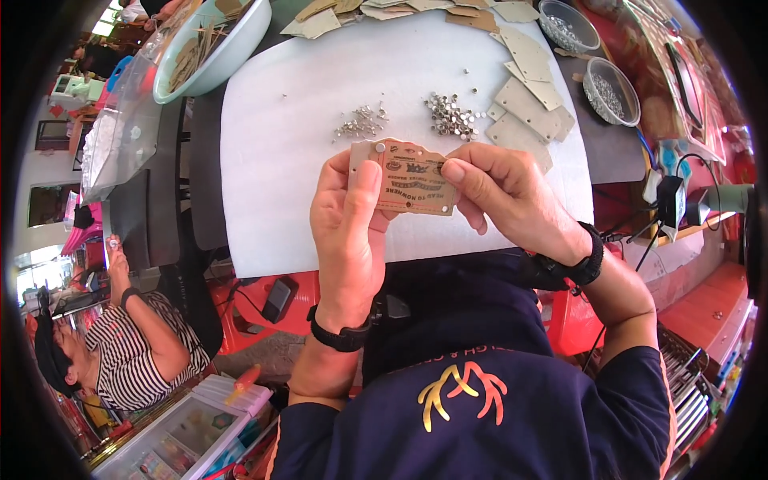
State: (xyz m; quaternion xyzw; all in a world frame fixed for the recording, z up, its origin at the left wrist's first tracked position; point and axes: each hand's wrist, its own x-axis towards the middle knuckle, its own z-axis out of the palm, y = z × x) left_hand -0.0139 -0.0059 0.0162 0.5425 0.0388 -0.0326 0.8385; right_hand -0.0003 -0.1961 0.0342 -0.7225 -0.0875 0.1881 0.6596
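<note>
My left hand [348,216] grips a brown printed patch [416,184] by its left side, the thumb lying over its face. With thumb and fingers, my right hand [516,188] pinches the patch's right edge. The patch looks like leather or card, with small holes along its edges and a silvery round rivet head near its upper left corner. A paler layer shows at its left margin. Just beyond, on the white sheet [272,184], lie a pile of silvery rivet caps [454,116] and a looser scatter of smaller metal pieces [362,122].
Beige pieces with holes [524,116] overlap along the sheet's right and far edges. Two clear bowls [612,90] of metal bits stand at the far right. A pale green basin [260,28] with brown strips is at the far left. Another person [148,344] sits at the left.
</note>
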